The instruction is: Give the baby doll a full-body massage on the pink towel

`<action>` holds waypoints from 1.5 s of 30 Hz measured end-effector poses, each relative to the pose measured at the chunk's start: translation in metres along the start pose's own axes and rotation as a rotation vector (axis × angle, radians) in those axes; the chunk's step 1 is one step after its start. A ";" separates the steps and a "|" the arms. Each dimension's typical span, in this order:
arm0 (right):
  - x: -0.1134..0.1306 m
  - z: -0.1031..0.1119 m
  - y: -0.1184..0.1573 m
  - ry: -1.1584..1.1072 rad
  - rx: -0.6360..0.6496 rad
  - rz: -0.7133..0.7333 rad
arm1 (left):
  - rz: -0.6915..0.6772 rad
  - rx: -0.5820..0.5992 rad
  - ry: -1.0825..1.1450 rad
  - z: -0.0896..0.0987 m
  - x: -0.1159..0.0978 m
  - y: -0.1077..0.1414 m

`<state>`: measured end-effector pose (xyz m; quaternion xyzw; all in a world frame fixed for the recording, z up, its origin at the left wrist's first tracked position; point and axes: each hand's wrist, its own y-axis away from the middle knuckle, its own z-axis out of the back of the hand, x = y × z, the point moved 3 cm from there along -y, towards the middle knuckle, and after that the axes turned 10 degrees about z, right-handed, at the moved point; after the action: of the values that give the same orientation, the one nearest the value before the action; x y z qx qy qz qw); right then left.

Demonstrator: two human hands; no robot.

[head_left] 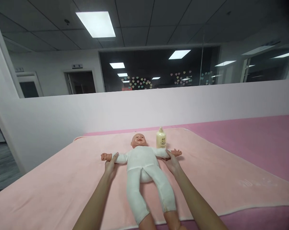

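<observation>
A baby doll [143, 157] with a white cloth body lies on its back on a pink towel [87, 188], head away from me and arms spread sideways. My left hand [110, 165] is closed around the doll's forearm on the left side, thumb on top near the wrist. On the right side, my right hand [172, 160] grips the other forearm in the same way, its fingers partly hidden beneath the sleeve. Just beyond that arm stands an upright pale yellow bottle [161, 139] with a pump-like top and dark print.
Under the towel is a pink padded surface [242, 140], showing at the right and along the near edge. A low white wall [144, 110] runs behind it, with glass above. Grey floor [4, 166] shows at the far left.
</observation>
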<state>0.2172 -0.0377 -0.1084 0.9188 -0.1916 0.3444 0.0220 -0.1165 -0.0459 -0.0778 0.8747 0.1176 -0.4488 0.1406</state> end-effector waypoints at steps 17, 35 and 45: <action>-0.004 0.009 -0.006 0.095 -0.126 0.074 | 0.026 0.071 0.058 -0.003 0.002 -0.001; 0.033 0.037 -0.001 0.829 -0.456 0.565 | -0.266 -0.369 0.081 0.041 -0.024 -0.020; 0.027 0.023 0.002 1.323 -0.215 0.411 | -0.254 -0.306 0.040 0.038 -0.021 -0.013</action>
<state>0.2497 -0.0524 -0.1089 0.4539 -0.3410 0.8077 0.1593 -0.1614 -0.0487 -0.0831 0.8300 0.2966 -0.4222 0.2118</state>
